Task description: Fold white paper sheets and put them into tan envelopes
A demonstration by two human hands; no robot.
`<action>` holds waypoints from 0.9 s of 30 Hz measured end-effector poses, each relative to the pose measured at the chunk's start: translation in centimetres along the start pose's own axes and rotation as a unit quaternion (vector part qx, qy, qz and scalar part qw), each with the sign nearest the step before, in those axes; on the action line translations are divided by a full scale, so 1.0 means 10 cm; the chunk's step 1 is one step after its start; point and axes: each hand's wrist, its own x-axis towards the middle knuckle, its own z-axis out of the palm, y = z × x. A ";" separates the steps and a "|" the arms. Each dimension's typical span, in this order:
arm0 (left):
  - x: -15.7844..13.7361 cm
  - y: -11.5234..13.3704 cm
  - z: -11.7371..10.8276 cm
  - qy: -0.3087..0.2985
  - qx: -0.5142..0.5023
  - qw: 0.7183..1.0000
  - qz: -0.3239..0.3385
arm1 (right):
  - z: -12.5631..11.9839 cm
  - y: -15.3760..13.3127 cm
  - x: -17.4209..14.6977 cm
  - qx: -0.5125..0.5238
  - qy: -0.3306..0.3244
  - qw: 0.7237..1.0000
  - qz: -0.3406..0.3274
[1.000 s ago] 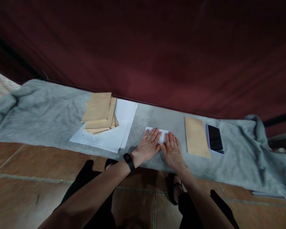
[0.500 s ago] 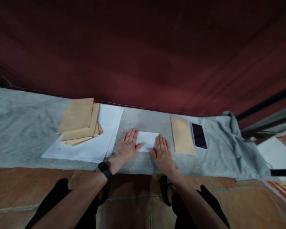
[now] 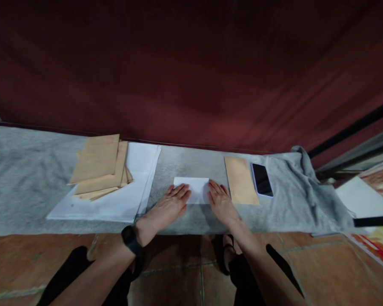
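Note:
A folded sheet of white paper lies flat on the grey cloth between my hands. My left hand rests on its left end, fingers stretched out and pressing down. On the right end lies my right hand, its fingers also extended and flat. Just right of that hand is a single brown envelope. Farther left, a loose pile of brown envelopes sits on top of large white sheets.
A phone with a dark screen lies right of the single envelope. The grey cloth covers a long narrow surface, bunched at its right end. Dark red fabric hangs behind it. Papers lie at the far right, beside a black bar.
My left hand has turned and now lies lower across the paper's left end, baring its upper left corner. The right hand has shifted slightly at the right end. The view has moved a little.

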 end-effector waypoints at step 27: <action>0.35 -0.21 0.07 0.195 -0.550 0.744 -0.325 | 0.17 -0.02 0.27 0.457 -0.014 0.872 0.173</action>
